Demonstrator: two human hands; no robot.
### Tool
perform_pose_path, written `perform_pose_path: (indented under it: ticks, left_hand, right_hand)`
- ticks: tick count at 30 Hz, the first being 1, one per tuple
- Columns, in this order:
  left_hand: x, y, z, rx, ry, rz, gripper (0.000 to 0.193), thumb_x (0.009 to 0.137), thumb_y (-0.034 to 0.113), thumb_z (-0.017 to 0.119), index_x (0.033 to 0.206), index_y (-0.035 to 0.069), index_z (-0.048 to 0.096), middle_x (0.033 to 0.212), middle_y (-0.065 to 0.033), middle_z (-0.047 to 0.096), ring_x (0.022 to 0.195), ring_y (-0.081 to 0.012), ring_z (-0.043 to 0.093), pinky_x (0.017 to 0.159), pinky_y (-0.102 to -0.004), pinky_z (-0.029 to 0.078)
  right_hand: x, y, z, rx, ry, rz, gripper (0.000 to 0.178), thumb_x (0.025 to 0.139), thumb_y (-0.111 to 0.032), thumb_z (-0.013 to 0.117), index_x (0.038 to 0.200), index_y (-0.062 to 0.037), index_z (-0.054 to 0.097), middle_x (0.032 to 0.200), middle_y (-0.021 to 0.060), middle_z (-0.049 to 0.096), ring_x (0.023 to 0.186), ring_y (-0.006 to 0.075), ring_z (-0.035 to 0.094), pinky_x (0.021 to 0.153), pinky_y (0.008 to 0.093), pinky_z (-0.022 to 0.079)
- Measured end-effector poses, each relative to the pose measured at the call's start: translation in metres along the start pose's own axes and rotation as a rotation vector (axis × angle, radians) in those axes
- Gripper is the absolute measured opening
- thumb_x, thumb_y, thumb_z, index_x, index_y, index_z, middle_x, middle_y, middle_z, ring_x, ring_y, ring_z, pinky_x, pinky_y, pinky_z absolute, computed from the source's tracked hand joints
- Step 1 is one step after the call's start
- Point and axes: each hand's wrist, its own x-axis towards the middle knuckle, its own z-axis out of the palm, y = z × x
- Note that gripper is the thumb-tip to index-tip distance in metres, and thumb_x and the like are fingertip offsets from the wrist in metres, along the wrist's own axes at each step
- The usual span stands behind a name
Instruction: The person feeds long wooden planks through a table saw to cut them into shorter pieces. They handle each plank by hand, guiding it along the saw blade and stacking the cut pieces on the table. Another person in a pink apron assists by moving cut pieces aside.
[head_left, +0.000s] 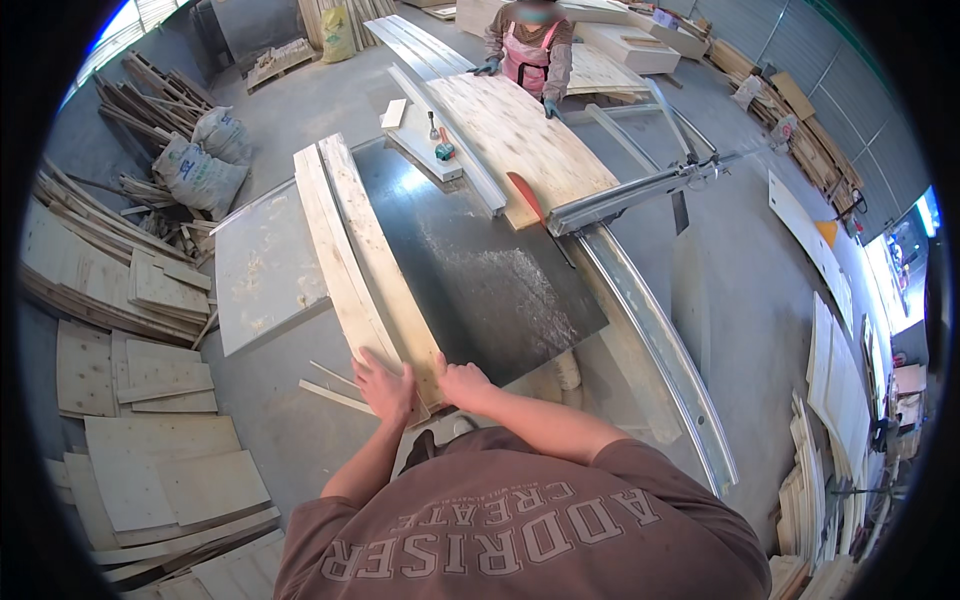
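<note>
Long wooden planks (350,240), stacked edge to edge, lie along the left side of the dark saw table (480,280) and run away from the person toward the far end. In the head view, the left hand (385,385) lies flat on the near end of the stack with fingers spread, pressing rather than gripping; the right hand (462,382) curls over the same end at its right corner, though how tightly it closes I cannot tell. A red-guarded saw blade (527,197) stands further up the table beside a large plywood sheet (520,135), where a co-worker in a pink apron (528,50) rests gloved hands on the sheet. Sawdust (510,285) dusts the tabletop. The planks look loosely aligned, so an uneven push could probably fan them apart or let one slide off the left edge onto the scraps (150,400) below.
</note>
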Motion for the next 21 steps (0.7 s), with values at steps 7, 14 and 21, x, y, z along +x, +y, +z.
perform_pose_path:
  ticks: [7,14,21]
  left_hand:
    - [0.005,0.003,-0.002,0.005,-0.005,0.002,0.104,0.087,0.040,0.080,0.168,-0.002,0.030,0.167,-0.0365,0.032,0.150,-0.0512,0.040,0.122,-0.0544,0.041]
    - [0.011,0.003,-0.001,-0.004,-0.011,-0.005,0.104,0.087,0.040,0.080,0.169,-0.001,0.030,0.168,-0.0363,0.031,0.151,-0.0517,0.039,0.123,-0.0542,0.040]
    - [0.020,0.003,0.003,0.010,-0.009,-0.008,0.104,0.087,0.041,0.080,0.169,-0.001,0.030,0.168,-0.0354,0.032,0.149,-0.0510,0.041,0.122,-0.0545,0.041]
  right_hand:
    - [0.005,0.000,-0.001,-0.014,0.010,0.012,0.110,0.087,-0.045,0.086,0.159,0.0213,0.035,0.105,0.0194,0.078,0.098,0.0326,0.078,0.085,0.0465,0.061]
    - [0.010,0.001,-0.006,-0.049,-0.009,-0.006,0.108,0.089,-0.043,0.084,0.160,0.0205,0.034,0.106,0.0188,0.078,0.098,0.0319,0.078,0.084,0.0453,0.061]
    - [0.016,0.006,-0.016,0.031,-0.051,0.000,0.106,0.092,-0.046,0.081,0.163,0.0155,0.032,0.112,0.0230,0.077,0.102,0.0369,0.077,0.088,0.0486,0.061]
